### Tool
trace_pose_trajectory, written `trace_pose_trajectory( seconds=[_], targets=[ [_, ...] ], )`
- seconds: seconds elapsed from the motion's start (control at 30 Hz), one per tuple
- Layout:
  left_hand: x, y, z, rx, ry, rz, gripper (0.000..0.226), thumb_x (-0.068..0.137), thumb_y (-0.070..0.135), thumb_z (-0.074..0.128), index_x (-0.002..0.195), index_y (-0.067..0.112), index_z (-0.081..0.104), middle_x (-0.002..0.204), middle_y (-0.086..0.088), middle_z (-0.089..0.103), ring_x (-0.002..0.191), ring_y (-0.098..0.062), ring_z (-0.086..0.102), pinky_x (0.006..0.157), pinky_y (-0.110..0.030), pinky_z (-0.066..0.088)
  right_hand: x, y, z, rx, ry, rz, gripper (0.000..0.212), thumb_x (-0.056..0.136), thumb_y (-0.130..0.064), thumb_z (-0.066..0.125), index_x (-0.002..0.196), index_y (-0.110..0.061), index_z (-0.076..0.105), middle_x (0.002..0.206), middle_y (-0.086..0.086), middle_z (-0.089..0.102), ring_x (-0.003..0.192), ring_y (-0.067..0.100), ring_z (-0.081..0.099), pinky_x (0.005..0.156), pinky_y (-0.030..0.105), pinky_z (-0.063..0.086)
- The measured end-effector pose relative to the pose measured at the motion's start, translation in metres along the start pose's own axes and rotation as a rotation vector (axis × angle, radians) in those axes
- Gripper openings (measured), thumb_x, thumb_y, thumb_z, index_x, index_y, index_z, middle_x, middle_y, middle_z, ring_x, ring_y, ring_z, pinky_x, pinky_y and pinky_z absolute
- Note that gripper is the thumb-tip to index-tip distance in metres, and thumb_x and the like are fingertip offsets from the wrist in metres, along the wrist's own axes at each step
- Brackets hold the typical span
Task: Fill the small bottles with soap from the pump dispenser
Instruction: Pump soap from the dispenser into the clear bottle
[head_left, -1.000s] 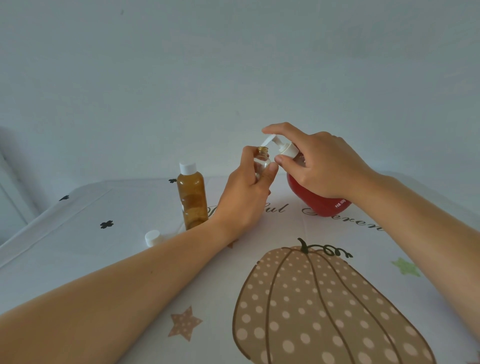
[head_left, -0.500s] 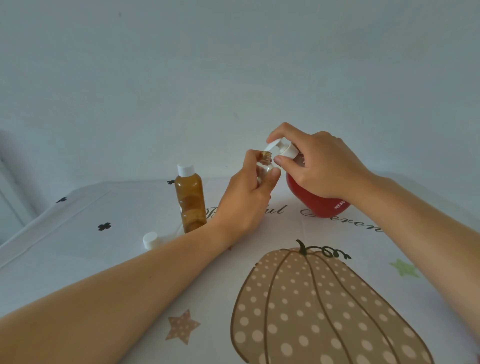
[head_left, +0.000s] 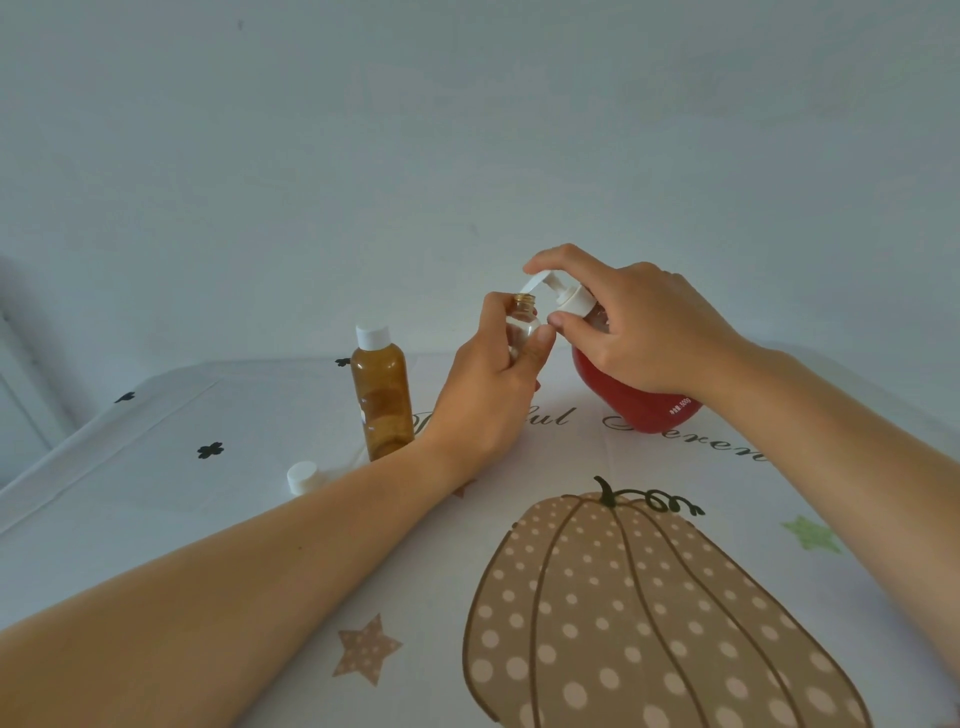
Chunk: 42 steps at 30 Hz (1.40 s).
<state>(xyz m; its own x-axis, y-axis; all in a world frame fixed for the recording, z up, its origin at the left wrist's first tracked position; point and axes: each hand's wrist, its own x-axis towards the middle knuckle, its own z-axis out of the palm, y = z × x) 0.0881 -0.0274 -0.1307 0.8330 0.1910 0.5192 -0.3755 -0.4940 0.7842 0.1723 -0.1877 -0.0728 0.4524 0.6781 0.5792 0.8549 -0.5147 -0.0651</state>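
My left hand grips a small clear bottle with an open threaded neck, held upright just under the white pump spout. My right hand wraps the neck of the red pump dispenser, with the index finger lying on top of the white pump head. A second small bottle, amber and capped in white, stands on the table left of my left hand. A loose white cap lies by my left forearm.
The table wears a white cloth printed with a large dotted pumpkin, stars and script lettering. A plain pale wall rises right behind the table's far edge.
The pump head dipped under my right index finger half a second ago and now stands raised again. The small clear bottle stays under the spout, shifted only slightly.
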Motion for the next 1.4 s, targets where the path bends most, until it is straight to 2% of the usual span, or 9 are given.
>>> trace_pose_trajectory(
  seconds=[0.13, 0.23, 0.53, 0.87, 1.0, 1.13, 1.2, 1.3, 1.4],
  targets=[
    [-0.0019, 0.0015, 0.0006, 0.026, -0.032, -0.004, 0.017, 0.112, 0.041, 0.045, 0.125, 0.03, 0.041, 0.096, 0.002, 0.064, 0.078, -0.012, 0.066, 0.06, -0.011, 0.049, -0.0002, 0.0009, 0.0007, 0.037, 0.029, 0.027, 0.024, 0.105, -0.04, 0.057, 0.128, -0.042, 0.053, 0.065, -0.006, 0.062, 0.062, 0.008, 0.058, 0.066, 0.032, 0.041],
    [-0.0019, 0.0021, 0.0007, 0.018, -0.027, -0.005, 0.017, 0.112, 0.04, 0.046, 0.125, 0.03, 0.041, 0.097, -0.001, 0.064, 0.079, -0.016, 0.066, 0.06, -0.012, 0.049, -0.0007, 0.0009, -0.0002, 0.026, 0.02, 0.015, 0.027, 0.105, -0.04, 0.056, 0.131, -0.041, 0.051, 0.062, -0.006, 0.06, 0.059, 0.009, 0.056, 0.064, 0.033, 0.043],
    [-0.0009, 0.0007, -0.0007, -0.015, -0.007, -0.022, 0.018, 0.112, 0.043, 0.046, 0.125, 0.032, 0.04, 0.097, 0.003, 0.063, 0.074, -0.004, 0.064, 0.06, -0.019, 0.052, -0.0007, -0.0002, -0.001, 0.005, -0.002, 0.0, 0.045, 0.105, -0.034, 0.057, 0.148, -0.043, 0.046, 0.051, -0.011, 0.047, 0.05, 0.005, 0.048, 0.056, 0.027, 0.032],
    [-0.0028, 0.0017, -0.0001, 0.055, -0.054, -0.028, 0.02, 0.111, 0.048, 0.043, 0.126, 0.034, 0.042, 0.098, 0.007, 0.066, 0.079, -0.007, 0.069, 0.068, -0.017, 0.054, 0.0, 0.0012, -0.0005, 0.03, 0.032, 0.016, 0.023, 0.105, -0.039, 0.056, 0.128, -0.04, 0.053, 0.062, -0.005, 0.061, 0.057, 0.01, 0.057, 0.061, 0.032, 0.046],
    [-0.0027, 0.0021, -0.001, -0.006, -0.033, -0.047, 0.018, 0.112, 0.045, 0.044, 0.125, 0.032, 0.042, 0.099, 0.004, 0.066, 0.083, -0.011, 0.069, 0.067, -0.015, 0.054, -0.0003, -0.0004, -0.0001, 0.005, 0.017, -0.015, 0.033, 0.105, -0.035, 0.057, 0.136, -0.041, 0.05, 0.053, -0.008, 0.051, 0.052, 0.008, 0.051, 0.057, 0.03, 0.04],
    [-0.0019, 0.0042, -0.0007, -0.022, -0.012, -0.098, 0.021, 0.112, 0.05, 0.04, 0.124, 0.033, 0.044, 0.102, 0.003, 0.066, 0.081, -0.009, 0.072, 0.076, -0.028, 0.063, -0.0002, -0.0012, -0.0008, -0.004, 0.009, -0.019, 0.041, 0.105, -0.034, 0.055, 0.144, -0.044, 0.047, 0.051, -0.009, 0.048, 0.05, 0.007, 0.05, 0.056, 0.027, 0.036],
    [-0.0027, 0.0064, -0.0011, -0.067, -0.007, -0.138, 0.028, 0.112, 0.054, 0.032, 0.122, 0.033, 0.047, 0.103, 0.001, 0.067, 0.085, -0.018, 0.072, 0.082, -0.037, 0.063, 0.0001, -0.0014, -0.0009, -0.003, 0.003, -0.017, 0.042, 0.105, -0.034, 0.056, 0.144, -0.045, 0.046, 0.051, -0.009, 0.048, 0.051, 0.007, 0.051, 0.057, 0.028, 0.039],
    [-0.0028, 0.0048, -0.0017, -0.182, 0.009, -0.207, 0.048, 0.109, 0.064, 0.021, 0.117, 0.032, 0.056, 0.104, -0.006, 0.07, 0.085, -0.023, 0.072, 0.08, -0.038, 0.061, 0.0001, -0.0016, -0.001, -0.004, -0.008, -0.013, 0.042, 0.106, -0.037, 0.057, 0.145, -0.047, 0.044, 0.051, -0.008, 0.052, 0.054, 0.006, 0.054, 0.062, 0.032, 0.048],
    [0.0, 0.001, -0.0021, -0.274, 0.026, -0.231, 0.074, 0.108, 0.068, 0.017, 0.111, 0.011, 0.065, 0.095, -0.014, 0.07, 0.081, -0.021, 0.068, 0.08, -0.036, 0.056, -0.0001, -0.0019, -0.0006, 0.001, 0.001, -0.015, 0.039, 0.106, -0.037, 0.057, 0.142, -0.046, 0.045, 0.051, -0.008, 0.051, 0.055, 0.006, 0.053, 0.064, 0.034, 0.05]
  ],
)
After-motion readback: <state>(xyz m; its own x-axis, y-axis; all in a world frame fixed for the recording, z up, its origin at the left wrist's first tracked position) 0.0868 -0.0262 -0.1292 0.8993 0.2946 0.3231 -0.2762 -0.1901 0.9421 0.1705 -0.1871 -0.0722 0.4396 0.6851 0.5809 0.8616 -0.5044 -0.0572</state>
